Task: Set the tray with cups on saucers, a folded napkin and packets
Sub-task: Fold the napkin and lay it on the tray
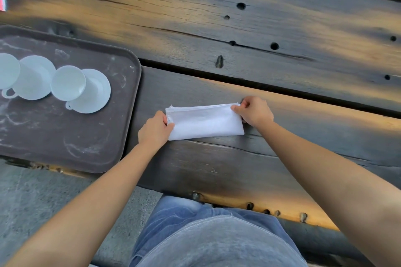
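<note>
Head view — both hands pinch napkin [205, 121].

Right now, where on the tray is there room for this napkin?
On the tray, the near half between the saucers and front rim is bare, as is a strip by the right rim. The cups crowd the far left.

No text, label, brand, number or sign can be read anywhere. The napkin [205, 122], the cups [68, 83], the saucers [97, 93] and the tray [65, 136] show plain surfaces. A small red and white thing [2, 3] at the left edge is too blurred and cut off to read.
</note>
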